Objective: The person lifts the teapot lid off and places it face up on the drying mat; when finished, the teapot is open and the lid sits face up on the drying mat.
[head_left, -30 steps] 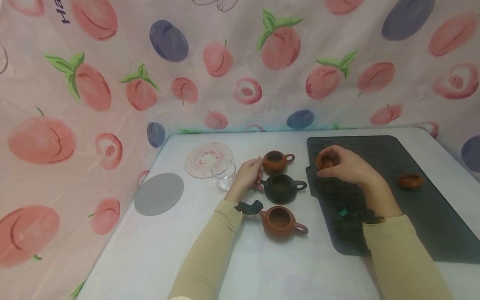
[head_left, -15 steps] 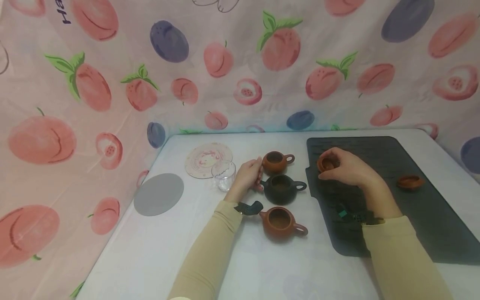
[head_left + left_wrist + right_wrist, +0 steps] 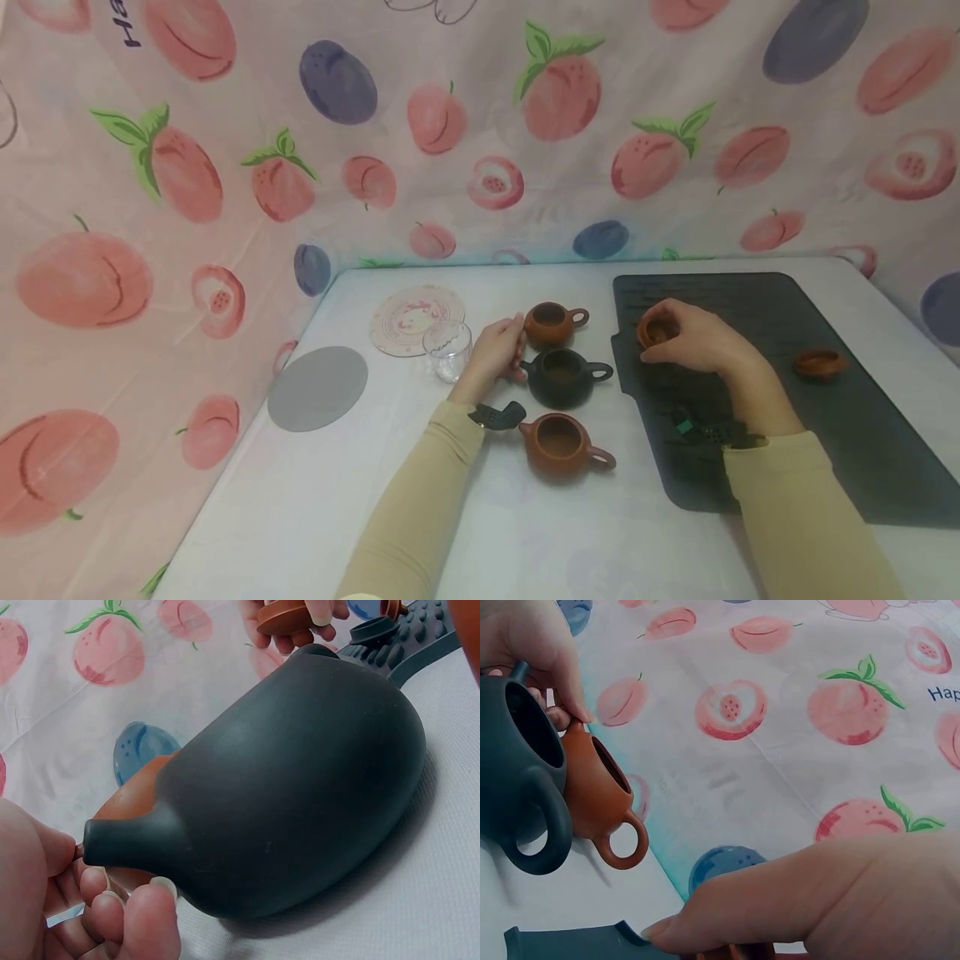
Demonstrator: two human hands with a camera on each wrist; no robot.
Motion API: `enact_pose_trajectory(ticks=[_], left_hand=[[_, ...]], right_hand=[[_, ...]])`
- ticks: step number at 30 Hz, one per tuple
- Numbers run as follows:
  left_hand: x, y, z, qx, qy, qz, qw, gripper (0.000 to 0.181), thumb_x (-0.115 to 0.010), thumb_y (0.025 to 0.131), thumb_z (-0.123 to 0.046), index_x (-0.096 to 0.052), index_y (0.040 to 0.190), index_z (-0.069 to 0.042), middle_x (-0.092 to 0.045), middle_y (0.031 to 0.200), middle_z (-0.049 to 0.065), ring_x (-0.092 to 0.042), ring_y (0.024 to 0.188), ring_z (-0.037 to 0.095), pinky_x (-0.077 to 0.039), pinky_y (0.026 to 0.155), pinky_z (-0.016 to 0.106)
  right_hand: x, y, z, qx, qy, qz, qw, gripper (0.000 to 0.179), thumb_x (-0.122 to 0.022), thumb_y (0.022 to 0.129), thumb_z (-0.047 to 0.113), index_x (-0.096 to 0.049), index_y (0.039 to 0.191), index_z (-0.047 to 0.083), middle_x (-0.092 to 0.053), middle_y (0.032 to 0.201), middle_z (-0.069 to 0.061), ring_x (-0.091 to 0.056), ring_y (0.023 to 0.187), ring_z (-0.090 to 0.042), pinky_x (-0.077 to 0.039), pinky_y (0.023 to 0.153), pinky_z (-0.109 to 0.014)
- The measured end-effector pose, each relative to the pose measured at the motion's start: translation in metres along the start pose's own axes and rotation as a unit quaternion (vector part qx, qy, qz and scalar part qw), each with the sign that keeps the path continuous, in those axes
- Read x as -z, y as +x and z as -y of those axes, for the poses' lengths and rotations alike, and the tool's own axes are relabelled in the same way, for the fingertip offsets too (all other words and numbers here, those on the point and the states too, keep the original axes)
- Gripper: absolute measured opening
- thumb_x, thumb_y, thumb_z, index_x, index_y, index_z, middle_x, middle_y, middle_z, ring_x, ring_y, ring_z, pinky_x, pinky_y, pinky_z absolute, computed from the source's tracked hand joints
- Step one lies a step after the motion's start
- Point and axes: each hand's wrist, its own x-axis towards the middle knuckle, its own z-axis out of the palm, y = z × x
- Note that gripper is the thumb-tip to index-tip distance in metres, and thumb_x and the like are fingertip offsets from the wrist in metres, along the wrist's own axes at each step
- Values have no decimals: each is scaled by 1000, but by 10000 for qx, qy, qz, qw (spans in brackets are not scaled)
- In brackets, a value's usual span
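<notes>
At the back of the row, a small brown teapot (image 3: 551, 333) has no lid on, and my left hand (image 3: 493, 350) pinches the tip of its spout. A black teapot (image 3: 292, 772), also lidless, sits just in front, its spout close to my left fingers. Nearest me is a reddish-brown teapot (image 3: 558, 460) with an uncovered mouth. Over the left part of the dark tray (image 3: 750, 467), my right hand (image 3: 701, 337) holds a brown teapot lid (image 3: 660, 333) by its edge. The left wrist view shows that lid (image 3: 285, 616) upside down, knob pointing downward.
Another brown lid (image 3: 821, 363) lies on the tray's right side. A dark lid (image 3: 373, 630) on the tray shows in the left wrist view. Left of my left hand are a clear glass (image 3: 450, 357), a round patterned mat (image 3: 401, 321) and a grey disc (image 3: 318, 388).
My right hand, with the lid, has shifted slightly to the right and toward me. The left hand and the teapots have stayed where they were.
</notes>
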Motion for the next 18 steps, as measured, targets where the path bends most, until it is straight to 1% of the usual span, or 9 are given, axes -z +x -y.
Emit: enact_pose_trajectory(ticks=[8,18], left_hand=[[0,0,-1,-47,15,3,10000,47,-44,110,-42,-55,87,-3,-50,67,2,-49,51,13,-54,46,28],[0,1,1,-16,20,-11,10000,48,-44,110,-42,-55,88,-1,-50,66,2,-49,51,14,-55,46,29]], right_hand=[[-1,1,-3,-14,-44,32,10000,56,-81,88,21,-53,130,-3,-60,122,-24,-56,110,-39,-47,91,-60],[-2,-1,-3,-78,-151,90,9998,56,-82,86,22,-55,128,-3,-60,119,-24,-56,108,-39,-48,90,-59]])
